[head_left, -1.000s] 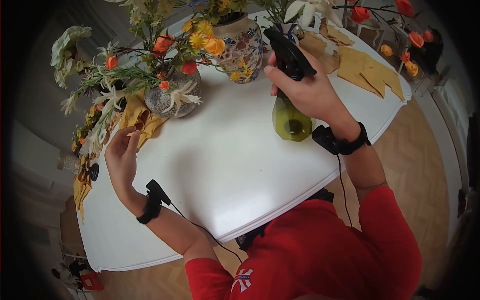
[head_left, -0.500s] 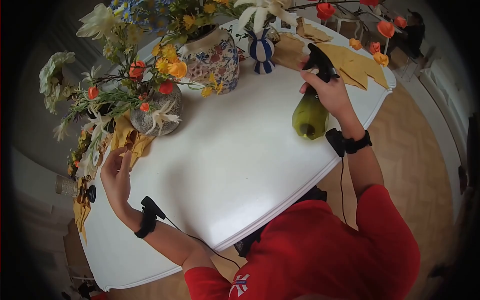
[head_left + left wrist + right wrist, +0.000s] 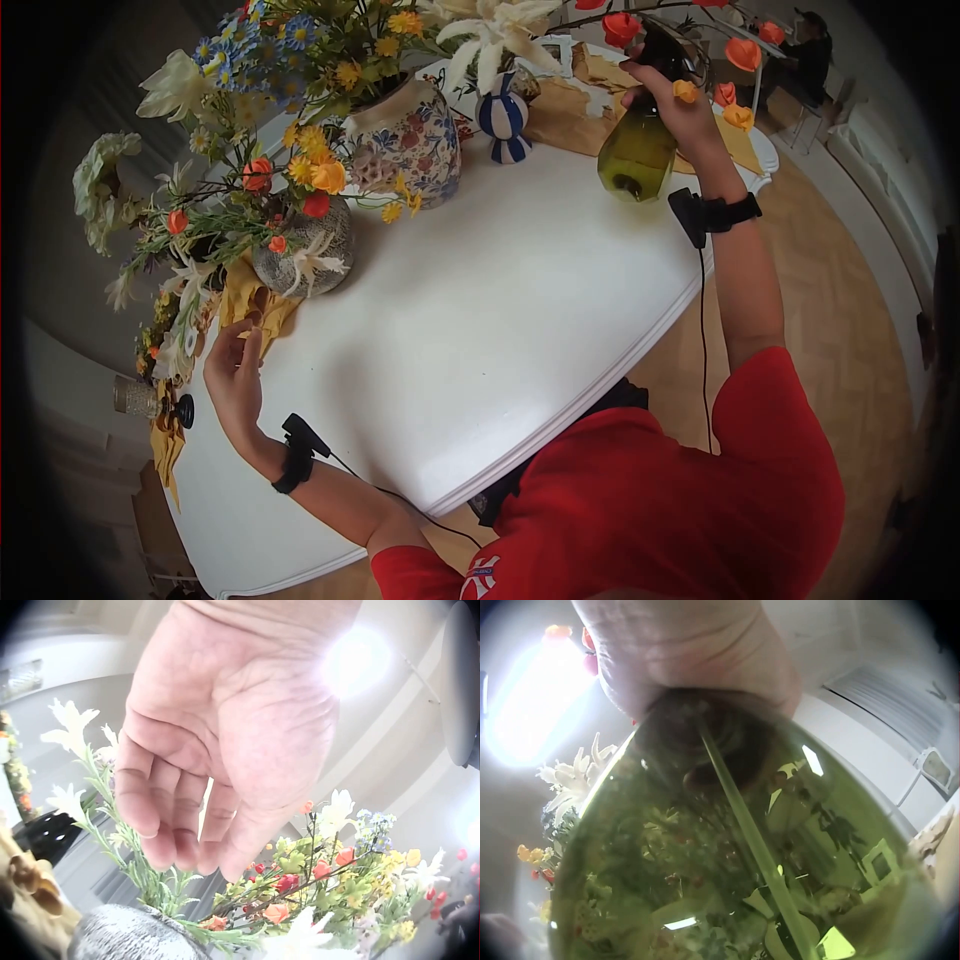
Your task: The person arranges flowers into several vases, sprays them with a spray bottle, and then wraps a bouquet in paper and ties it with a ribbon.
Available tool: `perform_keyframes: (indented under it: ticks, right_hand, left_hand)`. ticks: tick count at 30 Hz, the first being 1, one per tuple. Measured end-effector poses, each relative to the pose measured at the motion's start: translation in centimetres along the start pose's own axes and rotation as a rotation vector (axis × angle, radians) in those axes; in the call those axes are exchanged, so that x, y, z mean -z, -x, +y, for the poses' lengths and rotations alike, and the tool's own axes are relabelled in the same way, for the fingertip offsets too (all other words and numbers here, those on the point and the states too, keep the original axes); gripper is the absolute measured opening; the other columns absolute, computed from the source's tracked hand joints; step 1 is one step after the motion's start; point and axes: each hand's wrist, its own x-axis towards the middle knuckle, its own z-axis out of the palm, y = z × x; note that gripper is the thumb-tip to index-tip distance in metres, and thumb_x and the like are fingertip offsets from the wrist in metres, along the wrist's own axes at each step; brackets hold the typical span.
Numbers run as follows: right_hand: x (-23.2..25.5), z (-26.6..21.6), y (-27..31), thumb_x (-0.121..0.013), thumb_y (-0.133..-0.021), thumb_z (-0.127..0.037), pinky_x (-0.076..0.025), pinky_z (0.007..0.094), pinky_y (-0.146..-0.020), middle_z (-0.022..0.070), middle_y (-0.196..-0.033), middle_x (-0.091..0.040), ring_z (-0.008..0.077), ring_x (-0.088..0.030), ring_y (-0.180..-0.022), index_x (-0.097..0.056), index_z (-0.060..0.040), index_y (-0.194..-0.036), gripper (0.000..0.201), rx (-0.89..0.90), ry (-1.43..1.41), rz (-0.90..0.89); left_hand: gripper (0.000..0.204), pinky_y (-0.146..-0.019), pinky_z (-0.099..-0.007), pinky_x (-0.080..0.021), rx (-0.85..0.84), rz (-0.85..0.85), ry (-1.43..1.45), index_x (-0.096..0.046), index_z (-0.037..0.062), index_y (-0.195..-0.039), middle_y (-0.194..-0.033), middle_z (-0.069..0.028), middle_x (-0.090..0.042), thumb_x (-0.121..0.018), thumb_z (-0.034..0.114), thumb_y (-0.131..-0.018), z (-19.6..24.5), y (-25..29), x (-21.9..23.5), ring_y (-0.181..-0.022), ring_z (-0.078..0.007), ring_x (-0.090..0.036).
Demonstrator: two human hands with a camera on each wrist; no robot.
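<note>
My right hand (image 3: 680, 112) grips the neck of a green spray bottle (image 3: 638, 155) above the far right of the white table (image 3: 430, 360). In the right wrist view the bottle (image 3: 735, 847) fills the picture, with its tube inside, below the heel of the hand (image 3: 690, 652); the fingers are hidden there. My left hand (image 3: 235, 385) hangs relaxed and holds nothing, near the yellow cloth (image 3: 275, 325) and the round grey vase (image 3: 325, 255). The left wrist view shows its palm (image 3: 225, 735) and loosely bent fingers, with the grey vase (image 3: 131, 934) below.
A patterned vase (image 3: 415, 145) of flowers and a blue-and-white striped vase (image 3: 503, 120) stand at the back. Branches with orange blossoms (image 3: 743, 54) hang across the right hand. Brown paper (image 3: 565, 115) lies behind the bottle. A person (image 3: 808, 55) sits in the far background.
The right hand has carried the bottle away from my body, toward the back right of the table. The head view has shifted, bringing the striped vase fully into sight. The left hand stays relaxed.
</note>
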Motion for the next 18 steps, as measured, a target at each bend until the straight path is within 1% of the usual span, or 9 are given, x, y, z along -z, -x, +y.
perform_keyframes:
  ticks: [1, 4, 7, 8, 11, 12, 15, 16, 18]
  right_hand:
    - [-0.2, -0.4, 0.1, -0.059, -0.101, -0.023, -0.052, 0.0262, -0.081, 0.0023, -0.097, -0.073, 0.0124, -0.069, -0.086, -0.071, -0.0024, -0.12, 0.031, 0.013, -0.004, 0.01]
    - [0.0, -0.1, -0.1, -0.057, -0.101, -0.023, -0.052, 0.0267, -0.083, 0.0015, -0.091, -0.072, 0.0126, -0.069, -0.087, -0.071, -0.0038, -0.121, 0.03, 0.007, 0.271, -0.051]
    - [-1.2, 0.2, 0.3, -0.059, -0.1, -0.021, -0.053, 0.0282, -0.08, 0.0026, -0.088, -0.071, 0.0134, -0.069, -0.083, -0.068, -0.0033, -0.12, 0.028, -0.113, 0.218, -0.066]
    - [-2.2, -0.2, 0.7, -0.063, -0.097, -0.021, -0.053, 0.03, -0.076, 0.0036, -0.087, -0.069, 0.0146, -0.069, -0.077, -0.063, -0.0031, -0.117, 0.027, -0.141, -0.027, -0.044]
    - [-4.3, -1.3, 2.5, -0.068, -0.094, -0.022, -0.053, 0.0306, -0.073, 0.0042, -0.087, -0.067, 0.0151, -0.069, -0.072, -0.06, -0.0035, -0.114, 0.028, -0.172, -0.059, -0.041]
    - [-4.9, -1.4, 3.0, -0.067, -0.094, -0.022, -0.053, 0.0305, -0.072, 0.0041, -0.09, -0.066, 0.0152, -0.069, -0.072, -0.06, -0.0026, -0.113, 0.028, -0.193, -0.088, -0.075]
    - [-7.0, -0.9, 4.0, -0.067, -0.093, -0.016, -0.053, 0.0306, -0.067, 0.0052, -0.085, -0.067, 0.0156, -0.07, -0.067, -0.061, -0.0021, -0.108, 0.022, -0.178, -0.117, -0.122]
    - [-7.6, -1.2, 4.4, -0.068, -0.092, -0.015, -0.053, 0.0303, -0.067, 0.0048, -0.085, -0.067, 0.0154, -0.07, -0.066, -0.061, -0.0025, -0.105, 0.019, -0.176, -0.116, -0.146]
    - [-8.7, 0.0, 5.1, -0.068, -0.092, -0.014, -0.053, 0.0298, -0.066, 0.0047, -0.085, -0.066, 0.0154, -0.069, -0.066, -0.061, -0.0026, -0.104, 0.018, -0.181, -0.163, -0.205]
  left_hand:
    - [0.025, -0.061, -0.0239, -0.043, 0.0, 0.001, 0.001, -0.072, -0.0002, -0.115, -0.072, -0.0003, -0.061, -0.07, 0.018, -0.098, -0.1, 0.0, 0.0, -0.065, -0.0076, -0.053]
    - [0.026, -0.059, -0.0227, -0.041, -0.005, -0.023, -0.019, -0.07, -0.0004, -0.114, -0.075, 0.0027, -0.06, -0.071, 0.021, -0.1, -0.1, 0.0, 0.1, -0.067, -0.0047, -0.052]
    - [0.026, -0.059, -0.0228, -0.042, -0.004, -0.035, -0.03, -0.07, -0.0005, -0.114, -0.075, 0.0025, -0.061, -0.071, 0.021, -0.1, 0.2, 0.0, 0.2, -0.067, -0.0048, -0.052]
    - [0.026, -0.059, -0.0229, -0.042, -0.005, -0.029, -0.036, -0.07, -0.0005, -0.114, -0.076, 0.0024, -0.061, -0.071, 0.021, -0.1, 0.2, 0.0, 0.1, -0.067, -0.0049, -0.052]
    - [0.026, -0.059, -0.023, -0.042, -0.008, -0.022, -0.05, -0.071, -0.0005, -0.114, -0.077, 0.0019, -0.063, -0.071, 0.021, -0.1, 0.2, 0.0, 0.1, -0.067, -0.0052, -0.053]
    - [0.026, -0.059, -0.0231, -0.042, -0.011, -0.025, -0.049, -0.071, -0.0005, -0.114, -0.077, 0.0017, -0.063, -0.071, 0.021, -0.1, 0.3, 0.0, 0.1, -0.067, -0.0053, -0.053]
    - [0.026, -0.059, -0.0232, -0.043, -0.004, -0.026, -0.054, -0.071, -0.0004, -0.114, -0.077, 0.0014, -0.063, -0.071, 0.021, -0.1, 0.3, 0.0, 0.2, -0.067, -0.0057, -0.053]
    - [0.026, -0.059, -0.0233, -0.043, 0.0, -0.025, -0.056, -0.071, -0.0003, -0.114, -0.076, 0.0014, -0.063, -0.071, 0.021, -0.1, 0.2, 0.0, 0.2, -0.067, -0.0058, -0.053]
    - [0.027, -0.06, -0.0241, -0.042, 0.003, -0.013, -0.048, -0.071, -0.0012, -0.115, -0.073, 0.0005, -0.061, -0.07, 0.021, -0.099, 0.1, 0.1, 0.2, -0.066, -0.0072, -0.053]
